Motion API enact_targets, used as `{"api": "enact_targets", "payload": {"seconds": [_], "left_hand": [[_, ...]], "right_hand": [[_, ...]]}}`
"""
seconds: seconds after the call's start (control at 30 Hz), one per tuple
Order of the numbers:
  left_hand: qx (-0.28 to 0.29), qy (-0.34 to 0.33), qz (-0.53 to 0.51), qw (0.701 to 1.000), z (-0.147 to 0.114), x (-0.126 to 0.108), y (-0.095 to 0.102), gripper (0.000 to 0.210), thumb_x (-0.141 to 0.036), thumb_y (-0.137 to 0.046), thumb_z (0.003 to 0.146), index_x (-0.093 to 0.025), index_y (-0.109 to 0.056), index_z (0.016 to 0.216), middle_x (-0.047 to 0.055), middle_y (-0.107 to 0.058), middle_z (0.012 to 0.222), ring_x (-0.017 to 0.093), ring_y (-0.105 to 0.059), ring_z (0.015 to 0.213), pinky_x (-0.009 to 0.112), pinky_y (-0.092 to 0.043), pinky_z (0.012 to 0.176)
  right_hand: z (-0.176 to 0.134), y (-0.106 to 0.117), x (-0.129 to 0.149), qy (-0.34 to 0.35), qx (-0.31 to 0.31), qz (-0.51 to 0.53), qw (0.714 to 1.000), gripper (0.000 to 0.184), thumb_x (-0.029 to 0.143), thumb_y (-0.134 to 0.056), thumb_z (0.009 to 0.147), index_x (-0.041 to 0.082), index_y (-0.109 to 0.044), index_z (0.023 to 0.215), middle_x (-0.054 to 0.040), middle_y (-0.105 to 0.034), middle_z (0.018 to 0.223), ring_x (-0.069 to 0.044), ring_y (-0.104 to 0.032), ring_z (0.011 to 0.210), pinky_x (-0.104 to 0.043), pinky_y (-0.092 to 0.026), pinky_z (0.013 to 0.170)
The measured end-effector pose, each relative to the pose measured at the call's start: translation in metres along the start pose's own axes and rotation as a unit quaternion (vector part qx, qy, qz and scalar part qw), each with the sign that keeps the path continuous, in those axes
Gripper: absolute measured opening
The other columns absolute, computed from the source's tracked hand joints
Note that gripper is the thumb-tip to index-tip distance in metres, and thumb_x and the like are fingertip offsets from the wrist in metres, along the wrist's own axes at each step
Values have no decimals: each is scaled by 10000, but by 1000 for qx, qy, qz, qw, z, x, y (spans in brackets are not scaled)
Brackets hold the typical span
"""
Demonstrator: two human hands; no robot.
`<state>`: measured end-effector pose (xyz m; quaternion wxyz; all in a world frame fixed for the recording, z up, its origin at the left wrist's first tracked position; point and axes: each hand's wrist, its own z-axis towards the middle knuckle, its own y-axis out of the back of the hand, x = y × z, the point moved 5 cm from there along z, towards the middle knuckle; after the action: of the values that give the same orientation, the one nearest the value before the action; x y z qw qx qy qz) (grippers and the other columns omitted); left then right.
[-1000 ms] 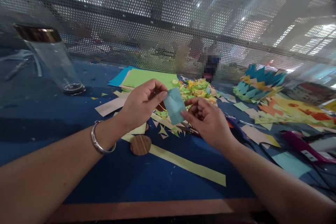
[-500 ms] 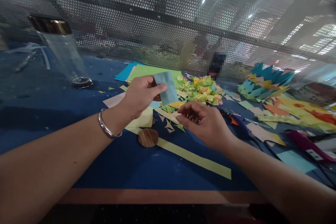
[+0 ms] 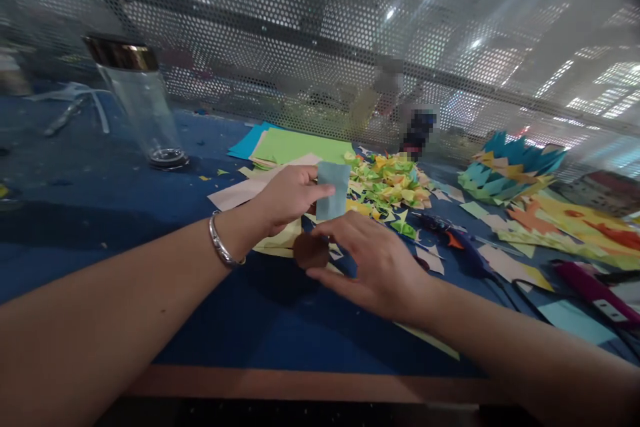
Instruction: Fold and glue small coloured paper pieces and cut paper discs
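Observation:
My left hand (image 3: pixel 290 197) pinches a small light-blue paper rectangle (image 3: pixel 334 190) upright between thumb and fingers. Something brown peeks out beneath that hand, too hidden to name. Just below the blue paper, my right hand (image 3: pixel 380 263) grips a round wooden disc (image 3: pixel 311 251) by its right edge; its face looks dark and shaded. Pale yellow paper (image 3: pixel 275 243) lies on the table under my left hand. A long yellow-green paper strip (image 3: pixel 434 340) runs beneath my right forearm, mostly covered.
Green sheets (image 3: pixel 300 147) and a heap of cut paper scraps (image 3: pixel 390 180) lie behind my hands. A glass bottle (image 3: pixel 145 107) stands left. To the right are a blue glue gun (image 3: pixel 465 250), a purple power strip (image 3: pixel 593 290) and a paper crown (image 3: pixel 510 167). Perforated metal rises behind.
My right hand has come left and down and taken hold of the wooden disc, which lay on the yellow-green strip. My left hand still holds the blue paper, now slightly lower and further right.

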<state>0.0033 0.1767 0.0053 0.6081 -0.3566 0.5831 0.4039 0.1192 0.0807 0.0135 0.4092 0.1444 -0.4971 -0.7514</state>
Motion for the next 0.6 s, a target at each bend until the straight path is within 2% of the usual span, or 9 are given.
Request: {"api": "enact_targets", "payload": {"seconds": [0.13,0.2,0.37,0.6], "left_hand": [[72,28,-10,997,-3,4,-10,73,-223,-671,862,-159,-703,845,38,-730,813,148,-673,719,273,-530,700],[93,54,-31,994,-3,7,-14,104,-255,-684,855,-165,-682,803,29,-721,765,139,-661,657,259,-520,657],[77,113,-50,989,-3,11,-17,179,-313,-641,895,-170,-650,788,28,-710,722,137,-643,617,257,-503,616],[73,106,-66,990,-5,9,-23,189,-327,-629,896,-178,-673,788,31,-726,751,160,-673,687,284,-508,669]], "right_hand": [[-11,24,-24,-28,-86,-68,994,339,369,-709,922,177,-610,1183,-99,-702,1037,-266,-646,983,-407,-518,855],[-14,28,-35,-41,-97,-87,991,358,368,-721,912,170,-616,1191,-103,-697,1047,-274,-645,996,-416,-519,861],[-18,29,-44,-22,-107,-68,992,355,351,-729,907,163,-629,1191,-113,-704,1109,-277,-639,1068,-433,-511,940],[-17,28,-43,-5,-90,-43,995,298,288,-700,918,142,-642,1172,-132,-707,1135,-267,-644,1077,-425,-511,958]]}}
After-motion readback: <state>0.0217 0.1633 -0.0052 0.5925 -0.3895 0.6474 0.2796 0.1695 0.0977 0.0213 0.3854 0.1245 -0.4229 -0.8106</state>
